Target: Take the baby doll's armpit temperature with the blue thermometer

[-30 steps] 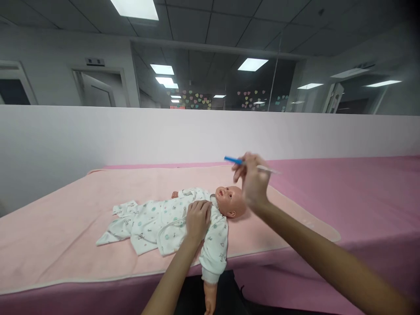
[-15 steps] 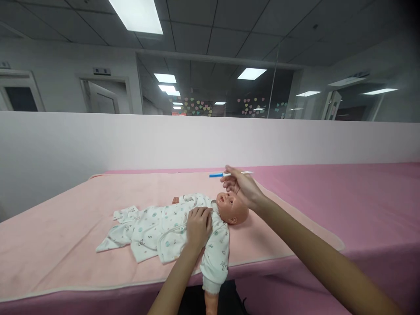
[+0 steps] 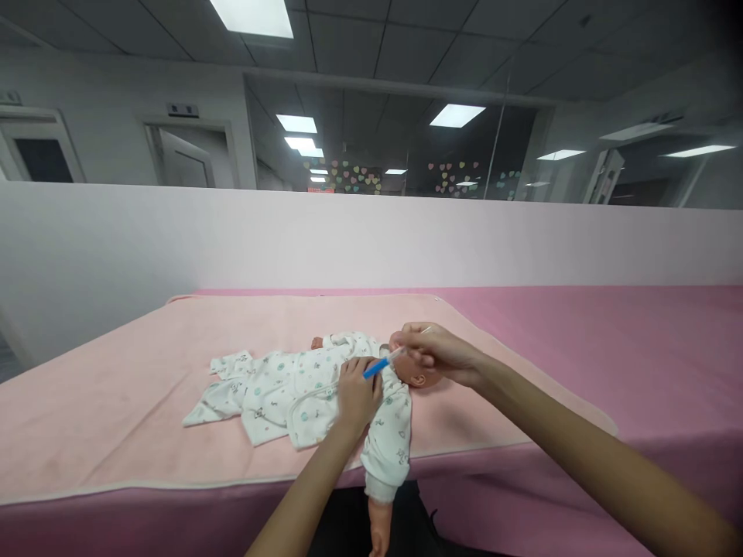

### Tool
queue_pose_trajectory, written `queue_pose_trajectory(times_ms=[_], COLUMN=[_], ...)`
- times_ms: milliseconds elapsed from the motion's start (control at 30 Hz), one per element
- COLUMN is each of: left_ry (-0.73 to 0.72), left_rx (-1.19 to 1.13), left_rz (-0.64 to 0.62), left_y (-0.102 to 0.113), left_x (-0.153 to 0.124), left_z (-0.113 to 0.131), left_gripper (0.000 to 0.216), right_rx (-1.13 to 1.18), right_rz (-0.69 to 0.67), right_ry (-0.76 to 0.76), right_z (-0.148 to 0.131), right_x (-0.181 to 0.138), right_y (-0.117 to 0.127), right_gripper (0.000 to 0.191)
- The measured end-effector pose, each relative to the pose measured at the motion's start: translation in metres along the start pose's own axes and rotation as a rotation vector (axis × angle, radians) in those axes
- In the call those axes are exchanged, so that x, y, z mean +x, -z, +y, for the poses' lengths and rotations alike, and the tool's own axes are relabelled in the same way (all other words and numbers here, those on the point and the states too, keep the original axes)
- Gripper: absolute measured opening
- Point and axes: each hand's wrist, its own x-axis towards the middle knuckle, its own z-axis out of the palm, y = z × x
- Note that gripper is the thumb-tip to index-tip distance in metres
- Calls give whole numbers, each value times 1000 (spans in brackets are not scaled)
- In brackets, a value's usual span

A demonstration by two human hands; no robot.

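A baby doll [image 3: 325, 387] in a white printed outfit lies on its back, its head partly hidden behind my right hand [image 3: 438, 352]. That hand is closed in a pinch on a slim blue-and-white stick [image 3: 377, 367], held over the doll's face and neck. The stick's blue end points down to the left, over the fingers of my left hand [image 3: 357, 391]; whether they touch I cannot tell. My left hand rests on the doll's chest with its fingers laid out over the cloth. The doll's near arm [image 3: 386, 456] hangs past the table edge.
A peach blanket [image 3: 133, 394] lies under the doll on a pink-covered table [image 3: 655, 356]. Behind it stands a low white partition [image 3: 371, 240]. My dark-clothed legs [image 3: 342, 526] are below the front edge.
My right hand has come down and a little left, and the stick has turned from level to slanting, its blue end now at my left hand. The view has shifted slightly.
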Motion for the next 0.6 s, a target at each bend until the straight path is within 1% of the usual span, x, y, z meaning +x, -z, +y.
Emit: queue_pose_trajectory(times_ms=[100, 133, 200, 233, 367, 467, 533, 600], left_ry=[-2, -4, -11, -13, -24, -30, -29, -28], left_rx=[-3, -5, -6, -5, 5, 10, 31, 72], left_rz=[5, 5, 1, 2, 25, 28, 44, 69], left_y=[0, 0, 1, 1, 1, -1, -3, -4], left_x=[0, -1, -1, -1, -2, -1, -1, 0], left_z=[0, 0, 0, 0, -1, -2, -3, -3], left_gripper=[23, 23, 22, 22, 22, 23, 24, 26], right_rx=[74, 40, -79, -108, -8, -39, 37, 99], right_rz=[1, -24, -116, -142, -82, -116, -32, 82], right_ry=[165, 177, 103, 73, 143, 51, 73, 132], right_z=[-2, -2, -2, -2, -4, -3, 4, 20], right_x=[-8, -10, -11, -10, -8, -5, -3, -3], right_y=[-5, -5, -3, -2, 2, 0, 0, 5], right_gripper=[35, 35, 35, 35, 35, 36, 38, 40])
